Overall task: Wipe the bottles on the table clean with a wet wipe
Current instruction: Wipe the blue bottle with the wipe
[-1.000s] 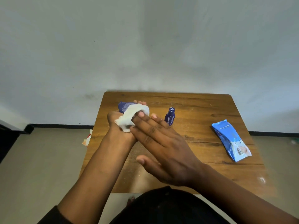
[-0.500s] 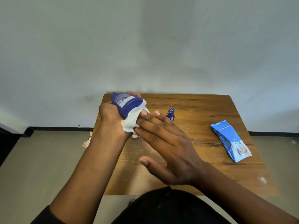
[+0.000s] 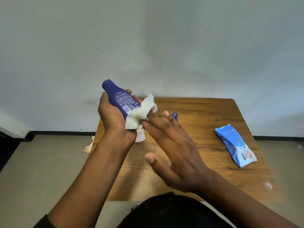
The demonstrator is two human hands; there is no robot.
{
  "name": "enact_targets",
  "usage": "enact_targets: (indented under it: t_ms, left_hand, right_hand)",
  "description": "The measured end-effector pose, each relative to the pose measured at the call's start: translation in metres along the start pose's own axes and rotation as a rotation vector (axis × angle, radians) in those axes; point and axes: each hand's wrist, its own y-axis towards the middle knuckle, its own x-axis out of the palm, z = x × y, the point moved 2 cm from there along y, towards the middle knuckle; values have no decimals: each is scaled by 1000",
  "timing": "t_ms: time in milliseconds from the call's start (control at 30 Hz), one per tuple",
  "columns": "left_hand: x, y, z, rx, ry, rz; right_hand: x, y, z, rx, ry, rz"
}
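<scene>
i judge the job partway: my left hand [image 3: 113,116] grips the big blue lotion bottle [image 3: 120,100], lifted and tilted above the counter's [image 3: 213,112] far left corner, white cap [image 3: 139,137] pointing down, while the straight, spread fingers of my right hand [image 3: 172,145] press the crumpled wet wipe [image 3: 140,113] against its lower body. the small blue bottle [image 3: 174,115], partly hidden behind my fingers near the far edge, looks yet to be wiped, though i cannot tell. by count: two bottles, one wipe in use, one blue wet wipe pack [image 3: 236,145] near the right edge.
</scene>
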Motion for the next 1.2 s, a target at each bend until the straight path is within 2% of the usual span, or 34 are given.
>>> enact_targets:
  t_ms: [100, 200, 333, 433, 500, 633, 800, 967, 1033, 1067, 1133, 1200]
  left_hand:
    - [4, -13, -4, 19, 102, -99]
    - [3, -27, -20, 99, 189, -207]
    - [1, -31, -31, 206, 293, -224]
    - [3, -28, -21, 159, 198, -246]
    - [0, -21, -11, 125, 187, -181]
    - [-8, -9, -4, 128, 247, -114]
    - [2, -19, -21, 132, 174, -115]
    - [-1, -26, -20, 141, 327, -112]
    - [-6, -31, -15, 169, 468, -111]
    - [-8, -33, -13, 190, 533, -119]
    - [-13, -36, -11, 226, 600, -148]
    - [-16, -36, -9, 207, 526, -182]
  right_hand:
    - [0, 3, -7, -61, -30, -137]
    - [-3, 23, -4, 30, -27, -133]
    - [-11, 48, 6, 84, -18, -109]
    - [-9, 40, 5, 74, 1, -158]
    - [-3, 22, 1, 14, -13, -174]
    - [12, -12, -1, -116, -74, -36]
    - [16, -2, 11, -58, -97, 217]
    - [14, 3, 18, 15, -99, 294]
    - [12, 1, 21, 141, 11, 338]
    - [10, 1, 22, 262, 135, 368]
    - [7, 2, 26, 566, 533, 376]
    - [6, 4, 31, 746, 899, 332]
